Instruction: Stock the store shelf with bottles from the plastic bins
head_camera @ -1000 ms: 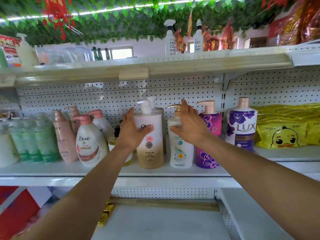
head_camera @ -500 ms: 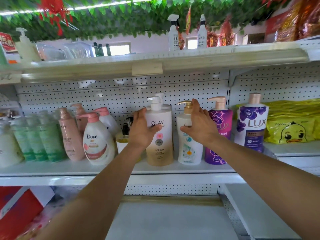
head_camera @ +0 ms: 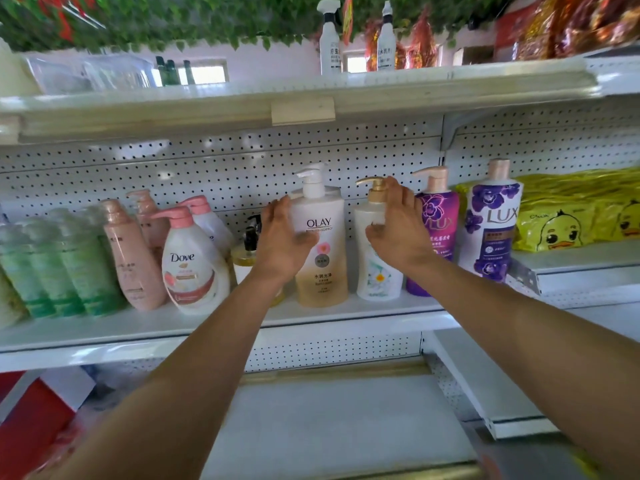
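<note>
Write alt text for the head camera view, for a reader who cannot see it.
Two bare hands reach onto a white store shelf: the left hand on the side of an Olay pump bottle, the right hand on a white bottle with a gold pump. Dove and green bottles stand left, purple Lux bottles right.

bright, even daylight thru a small window [head_camera: 207,73] behind the top shelf [head_camera: 381,95]; window is blown out white. soft shadows under the shelf lip. wide-angle bend bows shelf edges near frame sides. motion blur smears green bottles [head_camera: 62,261] at left & bottom corners; centre labels, e.g. olay bottle [head_camera: 320,237], stay legible.
</note>
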### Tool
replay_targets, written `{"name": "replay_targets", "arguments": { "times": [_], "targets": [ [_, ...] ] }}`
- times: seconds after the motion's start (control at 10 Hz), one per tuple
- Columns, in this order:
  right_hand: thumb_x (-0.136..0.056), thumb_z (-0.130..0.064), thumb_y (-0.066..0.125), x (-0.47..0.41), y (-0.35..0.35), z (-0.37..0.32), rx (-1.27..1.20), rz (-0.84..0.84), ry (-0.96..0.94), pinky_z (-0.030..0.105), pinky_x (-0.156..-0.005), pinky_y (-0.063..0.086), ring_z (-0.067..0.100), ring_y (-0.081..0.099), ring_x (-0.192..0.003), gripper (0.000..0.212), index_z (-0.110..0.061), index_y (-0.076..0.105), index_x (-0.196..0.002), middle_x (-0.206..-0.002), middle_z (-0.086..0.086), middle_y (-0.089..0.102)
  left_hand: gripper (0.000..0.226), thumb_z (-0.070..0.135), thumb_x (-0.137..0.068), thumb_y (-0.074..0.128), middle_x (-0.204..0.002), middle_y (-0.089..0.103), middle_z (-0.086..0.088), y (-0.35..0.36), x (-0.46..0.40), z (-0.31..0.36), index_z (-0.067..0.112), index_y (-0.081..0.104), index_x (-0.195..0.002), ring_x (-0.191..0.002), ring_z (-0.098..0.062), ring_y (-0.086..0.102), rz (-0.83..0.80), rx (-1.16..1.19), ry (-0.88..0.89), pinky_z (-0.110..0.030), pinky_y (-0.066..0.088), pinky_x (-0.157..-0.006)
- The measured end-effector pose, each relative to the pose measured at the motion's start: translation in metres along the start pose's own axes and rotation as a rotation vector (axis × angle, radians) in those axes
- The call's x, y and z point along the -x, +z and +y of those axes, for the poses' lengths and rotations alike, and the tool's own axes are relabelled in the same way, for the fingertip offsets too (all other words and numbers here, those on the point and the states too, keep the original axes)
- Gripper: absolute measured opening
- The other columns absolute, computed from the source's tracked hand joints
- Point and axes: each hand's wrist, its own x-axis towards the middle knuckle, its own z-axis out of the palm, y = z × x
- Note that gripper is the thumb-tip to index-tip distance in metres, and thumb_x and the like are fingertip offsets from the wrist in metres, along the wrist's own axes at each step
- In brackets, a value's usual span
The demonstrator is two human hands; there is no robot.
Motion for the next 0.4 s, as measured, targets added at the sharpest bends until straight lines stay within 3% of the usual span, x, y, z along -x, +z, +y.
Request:
{"name": "replay_targets", "arguments": {
  "times": [0.1,0.2,0.4],
  "targets": [
    [-0.087,-0.016,0.062,0.024,-0.007,-0.001,0.068,0.048,-0.101,0.043,-0.087,0.050,0.030,0.037,-0.128,0.060,-0.011,0.037,-0.141,-0.140,0.011,0.036,0.062,0.026,-0.083,0.071,-0.136,0.038,-0.002,-0.009,0.021,-0.003,0.020,0.043,-0.138,-0.119,-0.019,0.052,0.063,-0.001,0.054,-0.035,0.043,-0.102],
    [-0.090,-0.015,0.058,0.044,-0.015,0.001,0.133,0.021,-0.163,0.036,-0.077,0.048,0.026,0.049,-0.120,0.044,-0.015,0.048,-0.134,-0.133,0.007,0.047,0.053,0.028,-0.086,0.067,-0.133,0.047,0.000,-0.017,0.043,-0.006,0.022,0.046,-0.135,-0.118,-0.017,0.054,0.036,-0.020,0.067,-0.043,0.048,-0.096],
    [-0.090,-0.014,0.058,0.091,-0.041,0.011,0.121,0.067,-0.218,0.032,-0.073,0.044,0.023,0.055,-0.112,0.040,-0.019,0.053,-0.129,-0.127,0.001,0.055,0.046,0.031,-0.089,0.063,-0.132,0.054,0.008,-0.037,0.096,0.002,0.031,0.049,-0.132,-0.119,-0.014,0.054,0.134,-0.199,0.192,-0.037,0.049,-0.090]
  ]
}}
